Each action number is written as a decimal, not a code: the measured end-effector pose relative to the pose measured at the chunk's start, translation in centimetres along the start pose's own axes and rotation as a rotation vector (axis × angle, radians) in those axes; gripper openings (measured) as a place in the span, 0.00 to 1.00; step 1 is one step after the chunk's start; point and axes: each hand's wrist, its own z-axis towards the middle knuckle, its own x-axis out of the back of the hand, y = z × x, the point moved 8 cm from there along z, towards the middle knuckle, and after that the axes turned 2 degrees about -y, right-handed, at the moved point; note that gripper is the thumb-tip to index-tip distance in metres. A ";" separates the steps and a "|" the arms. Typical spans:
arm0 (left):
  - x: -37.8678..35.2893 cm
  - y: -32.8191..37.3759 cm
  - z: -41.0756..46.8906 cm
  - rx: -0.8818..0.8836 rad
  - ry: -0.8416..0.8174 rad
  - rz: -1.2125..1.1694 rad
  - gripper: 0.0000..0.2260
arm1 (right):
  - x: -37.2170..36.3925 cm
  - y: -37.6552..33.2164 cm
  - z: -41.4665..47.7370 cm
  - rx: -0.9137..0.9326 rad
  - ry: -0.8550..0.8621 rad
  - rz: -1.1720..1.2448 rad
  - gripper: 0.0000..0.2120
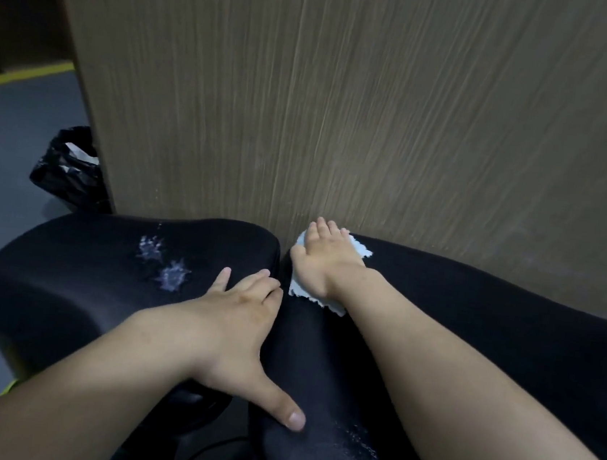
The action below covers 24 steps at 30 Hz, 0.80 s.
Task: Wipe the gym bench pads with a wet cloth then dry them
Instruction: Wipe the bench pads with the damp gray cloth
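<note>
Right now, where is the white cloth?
In the head view the white cloth lies just right of centre, pressed flat under the right hand on the far end of the right bench pad, close to the wooden panel.

Bare forearms [431,358], bare left hand [242,321], bare right hand [323,260], short trimmed thumbnail [296,417]

Before the wood-grain panel [346,102] two bench pads lie side by side: left pad [72,290] and right pad [508,347]. At the panel's foot, the right hand [323,262] lies flat on a cloth [362,251] on the right pad. Further from the panel, the left hand [242,321] bridges both pads. A bin bag [67,169] sits at the panel's left edge.
</note>
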 end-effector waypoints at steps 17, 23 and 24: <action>2.5 -4.3 -1.4 0.092 0.336 -0.196 0.23 | -3.2 -5.6 -14.2 0.213 -0.050 -0.006 0.34; 2.6 -3.1 -1.4 0.142 0.338 -0.158 0.14 | -4.3 -6.0 -21.0 0.246 -0.039 -0.008 0.33; 2.6 -2.8 -1.4 0.151 0.336 -0.147 0.12 | -4.3 -5.7 -21.8 0.249 -0.023 -0.008 0.33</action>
